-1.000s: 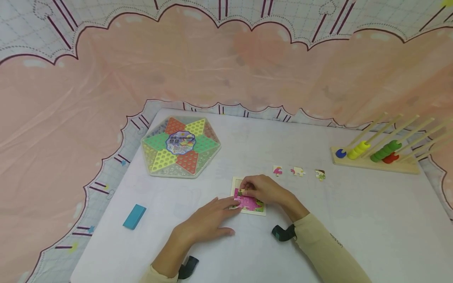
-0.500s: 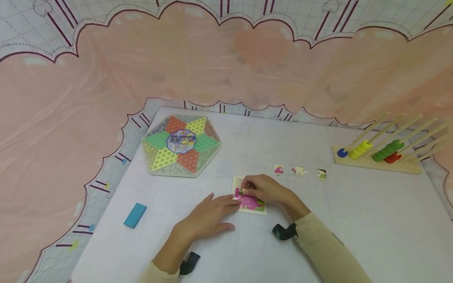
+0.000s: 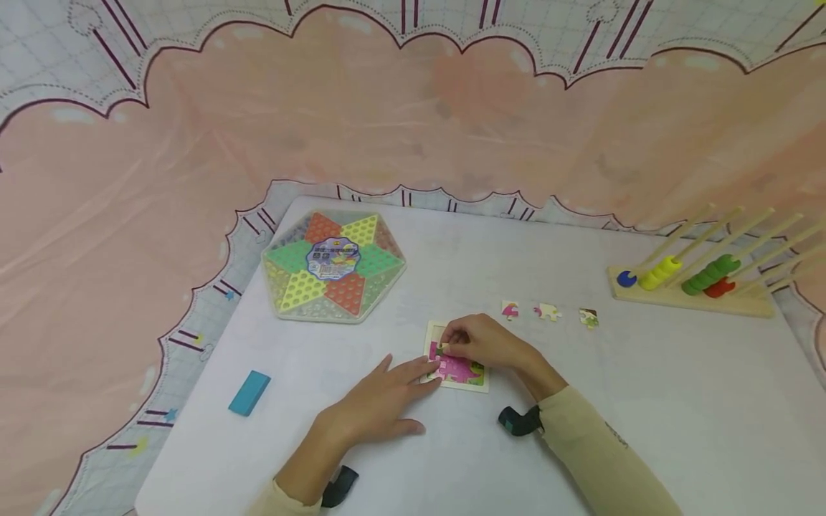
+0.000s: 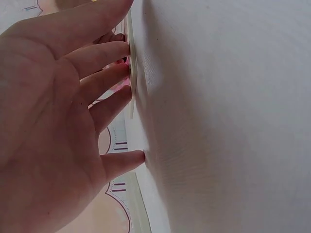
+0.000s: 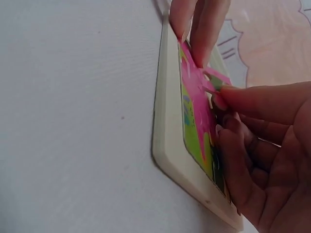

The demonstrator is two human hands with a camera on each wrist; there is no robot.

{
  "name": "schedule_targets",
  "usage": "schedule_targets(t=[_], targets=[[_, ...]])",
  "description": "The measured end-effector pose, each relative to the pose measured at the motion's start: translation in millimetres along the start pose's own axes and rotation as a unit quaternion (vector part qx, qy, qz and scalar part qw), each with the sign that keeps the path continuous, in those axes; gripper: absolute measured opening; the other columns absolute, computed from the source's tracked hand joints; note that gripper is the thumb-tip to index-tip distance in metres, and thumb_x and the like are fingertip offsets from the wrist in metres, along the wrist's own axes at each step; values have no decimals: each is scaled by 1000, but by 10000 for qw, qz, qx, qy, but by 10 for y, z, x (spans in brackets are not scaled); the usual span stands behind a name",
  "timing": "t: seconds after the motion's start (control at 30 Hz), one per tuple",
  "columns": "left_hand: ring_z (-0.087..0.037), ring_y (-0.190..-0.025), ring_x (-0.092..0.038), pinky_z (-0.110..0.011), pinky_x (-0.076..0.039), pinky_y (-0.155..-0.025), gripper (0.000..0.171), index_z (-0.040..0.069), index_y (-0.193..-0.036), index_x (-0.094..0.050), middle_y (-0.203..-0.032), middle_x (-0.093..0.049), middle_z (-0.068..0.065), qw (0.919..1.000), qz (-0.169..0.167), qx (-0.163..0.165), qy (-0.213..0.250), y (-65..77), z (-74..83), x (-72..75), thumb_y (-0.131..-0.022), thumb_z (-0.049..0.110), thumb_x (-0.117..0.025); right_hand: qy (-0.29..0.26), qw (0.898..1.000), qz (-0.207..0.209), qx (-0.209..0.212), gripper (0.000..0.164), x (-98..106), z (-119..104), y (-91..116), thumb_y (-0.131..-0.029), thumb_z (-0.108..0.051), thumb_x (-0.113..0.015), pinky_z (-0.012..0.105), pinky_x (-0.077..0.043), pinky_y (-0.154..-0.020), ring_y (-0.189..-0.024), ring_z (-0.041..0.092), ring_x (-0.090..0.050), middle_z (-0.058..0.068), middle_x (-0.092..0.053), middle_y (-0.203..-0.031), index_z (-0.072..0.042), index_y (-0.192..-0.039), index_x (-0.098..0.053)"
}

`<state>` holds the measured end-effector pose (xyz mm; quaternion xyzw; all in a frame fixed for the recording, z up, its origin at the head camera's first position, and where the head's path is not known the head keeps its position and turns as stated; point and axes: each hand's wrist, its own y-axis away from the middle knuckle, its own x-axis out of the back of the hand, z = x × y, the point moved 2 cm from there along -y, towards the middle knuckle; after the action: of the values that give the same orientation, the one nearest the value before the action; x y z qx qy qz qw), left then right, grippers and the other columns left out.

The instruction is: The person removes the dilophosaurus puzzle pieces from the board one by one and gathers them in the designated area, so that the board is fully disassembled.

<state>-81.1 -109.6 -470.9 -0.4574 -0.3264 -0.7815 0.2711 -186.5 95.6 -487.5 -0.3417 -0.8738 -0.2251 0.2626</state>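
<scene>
Head: right hand [image 3: 485, 345] pinches a puzzle piece [image 3: 444, 348] over the board [image 3: 477, 389], centre of the frame.
Little has changed, so fitting seems unfinished; left hand [image 3: 374, 407], straight-fingered, touches the board's left side. Left wrist: fingertips [image 4: 124, 48] meet its edge. Right wrist: cannot tell whether the piece is seated.

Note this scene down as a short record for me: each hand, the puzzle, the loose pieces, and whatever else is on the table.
left hand: fingers spread, fingertips on the puzzle
right hand: pinches a piece at the puzzle
puzzle: pink picture in a pale frame, partly covered by the hands
loose pieces: three, in a row beyond the right hand
far left: hexagonal game board
near left: blue block
far right: bead rack with blue, yellow, green and red beads
</scene>
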Motion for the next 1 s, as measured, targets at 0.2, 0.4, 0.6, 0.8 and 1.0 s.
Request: schedule_targets(t=[0.2,0.4,0.6,0.8,1.0], targets=[[-21,-156,-34,-64,-31,-122,70,24,-151,-51,-166,-38,5,9998,52,-4,-183,2,-10,-24,-89,48,-75,114,9999,-38,83,7,-25,2,-8,-96,-15,-68,17,-47,-65,-71,5,-54,-2,-68,-83,-10,-99,-72],[-20,-155,-35,-63,-32,-122,69,25,-150,-53,-165,-39,5,9994,153,20,-299,-27,2,-31,-89,49,-75,387,9988,50,283,6,-22,-6,55,-99,-17,-65,18,-45,-67,-73,5,-52,-3,-64,-82,-11,-101,-68],[-20,-154,-36,-63,-34,-121,68,24,-149,-55,-164,-41,4,9994,193,55,-277,-31,28,-12,-88,49,-75,542,9981,159,232,4,-53,0,74,-100,-17,-64,18,-42,-66,-72,6,-50,-6,-57,-78,-15,-102,-67],[-21,-154,-37,-63,-34,-121,68,24,-148,-55,-164,-42,3,9995,186,65,-266,-29,34,-7,-88,48,-76,593,9977,298,104,6,-91,-11,80,-100,-20,-65,18,-42,-65,-73,7,-50,-6,-59,-79,-15,-103,-67],[-21,-154,-37,-63,-33,-121,69,24,-148,-55,-164,-42,3,9994,222,59,-248,-36,20,-20,-88,48,-76,695,9967,430,21,7,-117,-17,93,-100,-21,-65,18,-43,-67,-74,8,-51,-6,-61,-81,-15,-104,-66]])
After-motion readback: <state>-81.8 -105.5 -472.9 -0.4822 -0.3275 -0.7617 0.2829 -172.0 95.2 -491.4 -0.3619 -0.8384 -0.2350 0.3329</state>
